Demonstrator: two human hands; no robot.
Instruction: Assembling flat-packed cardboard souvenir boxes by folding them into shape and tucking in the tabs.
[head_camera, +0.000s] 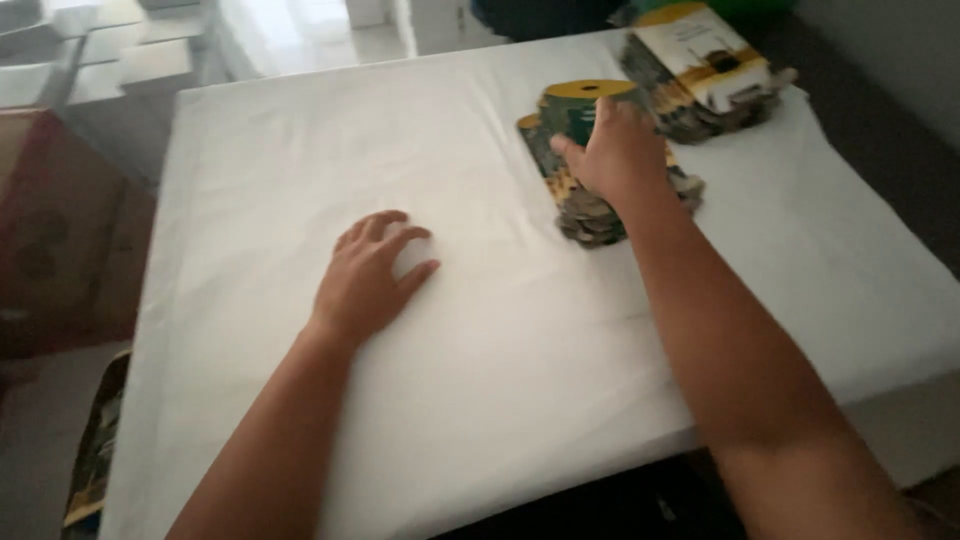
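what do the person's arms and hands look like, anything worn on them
Both arms are bare as far as the view shows: no sleeves, gloves, watch or bands. The left hand and right hand show no rings that I can make out, though the picture is soft. Fingernails look short and plain.

Count: two hands, left hand (368, 275) and right hand (618, 152). Two stacks of flat printed cardboard pieces: near stack (585, 215), far-right stack (700, 70). One bench (300, 150), white-covered.
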